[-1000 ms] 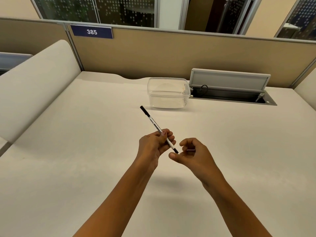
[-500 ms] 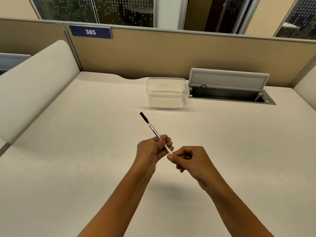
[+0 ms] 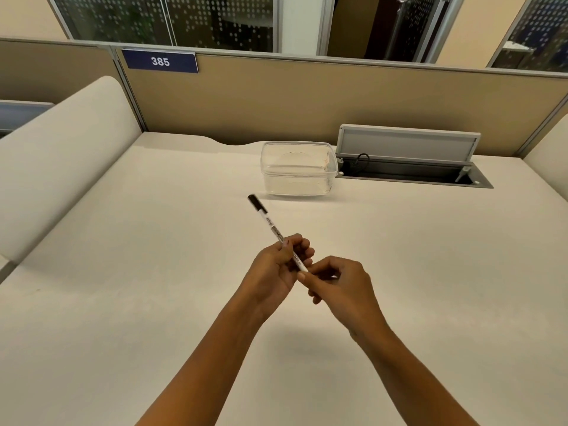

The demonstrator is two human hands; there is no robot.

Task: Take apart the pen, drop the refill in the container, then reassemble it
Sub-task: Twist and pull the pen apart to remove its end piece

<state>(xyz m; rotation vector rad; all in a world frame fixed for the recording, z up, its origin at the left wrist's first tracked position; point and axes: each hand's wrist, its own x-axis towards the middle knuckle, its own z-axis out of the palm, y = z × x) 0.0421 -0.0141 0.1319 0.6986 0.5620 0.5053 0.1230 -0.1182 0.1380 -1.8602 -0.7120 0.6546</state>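
pen [image 3: 270, 224] in both hands' grip, above desk [image 3: 123, 272]

Both bare forearms reach forward and converge above the desk. The left hand [image 3: 276, 265] is curled around the pen [image 3: 275, 232], fingers wrapped over its lower barrel. The right hand [image 3: 341, 287] meets it, thumb and forefinger apparently pinching the pen's near end, other fingers bent

Cream surface [image 3: 123, 272], clear plastic container [image 3: 298, 169] upper centre, open grey cable hatch [image 3: 408, 167] just right of it
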